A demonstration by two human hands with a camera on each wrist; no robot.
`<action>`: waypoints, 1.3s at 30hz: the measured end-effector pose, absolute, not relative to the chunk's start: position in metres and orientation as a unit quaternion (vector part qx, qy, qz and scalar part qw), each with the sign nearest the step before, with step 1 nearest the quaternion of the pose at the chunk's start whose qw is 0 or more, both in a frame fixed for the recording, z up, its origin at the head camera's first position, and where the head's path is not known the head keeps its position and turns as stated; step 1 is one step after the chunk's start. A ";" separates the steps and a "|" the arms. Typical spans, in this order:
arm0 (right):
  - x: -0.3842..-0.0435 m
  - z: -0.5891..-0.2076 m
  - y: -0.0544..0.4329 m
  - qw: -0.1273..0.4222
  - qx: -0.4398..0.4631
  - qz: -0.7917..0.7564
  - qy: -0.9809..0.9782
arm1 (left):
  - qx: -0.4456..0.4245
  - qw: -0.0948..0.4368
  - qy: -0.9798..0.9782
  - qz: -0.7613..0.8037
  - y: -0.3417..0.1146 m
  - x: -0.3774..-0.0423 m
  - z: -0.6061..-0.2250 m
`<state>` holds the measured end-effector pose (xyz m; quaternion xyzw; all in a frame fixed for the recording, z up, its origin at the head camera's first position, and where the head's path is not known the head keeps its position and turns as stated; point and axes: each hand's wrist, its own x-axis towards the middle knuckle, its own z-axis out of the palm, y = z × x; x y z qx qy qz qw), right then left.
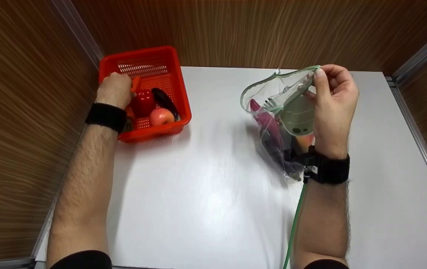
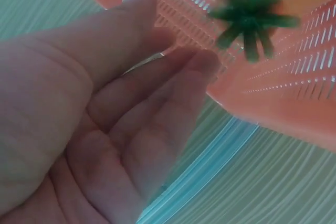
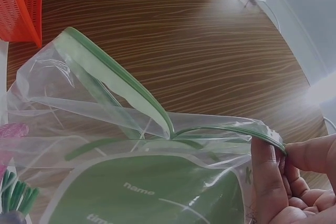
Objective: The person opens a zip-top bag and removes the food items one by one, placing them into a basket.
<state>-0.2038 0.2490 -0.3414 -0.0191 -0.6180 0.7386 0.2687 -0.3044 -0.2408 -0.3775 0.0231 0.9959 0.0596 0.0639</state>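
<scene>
The left hand reaches over the left wall of a red basket at the far left corner of the white tabletop, its grip slack, thumb apart from the bent fingers. Inside the basket, an orange thing is just beside that hand, a glossy red pepper sits in the middle, a dark eggplant slants along the right side, and a pinkish apple lies near the front wall. The left wrist view shows a green stalk near the fingertips. Toward the tabletop's right edge, the right hand pinches the green-edged rim of a clear zip bag between thumb and forefinger, its mouth gaping. The bag, with a green label panel, holds a long pink thing and a dark purple one. A black band circles the right wrist, and a green cord runs from it toward the near edge.
</scene>
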 end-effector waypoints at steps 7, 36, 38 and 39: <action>-0.203 -0.341 0.250 0.265 -0.020 0.740 -0.617 | 0.052 0.012 0.996 0.076 -0.222 -0.300 -0.371; -0.205 -0.342 0.248 0.255 -0.008 0.742 -0.620 | 0.234 -0.025 0.944 0.233 -0.090 -0.262 -0.326; -0.205 -0.342 0.248 0.251 -0.009 0.742 -0.621 | 0.243 -0.027 0.941 0.233 -0.083 -0.260 -0.326; -0.205 -0.342 0.247 0.247 -0.009 0.743 -0.622 | 0.252 -0.029 0.939 0.233 -0.078 -0.259 -0.327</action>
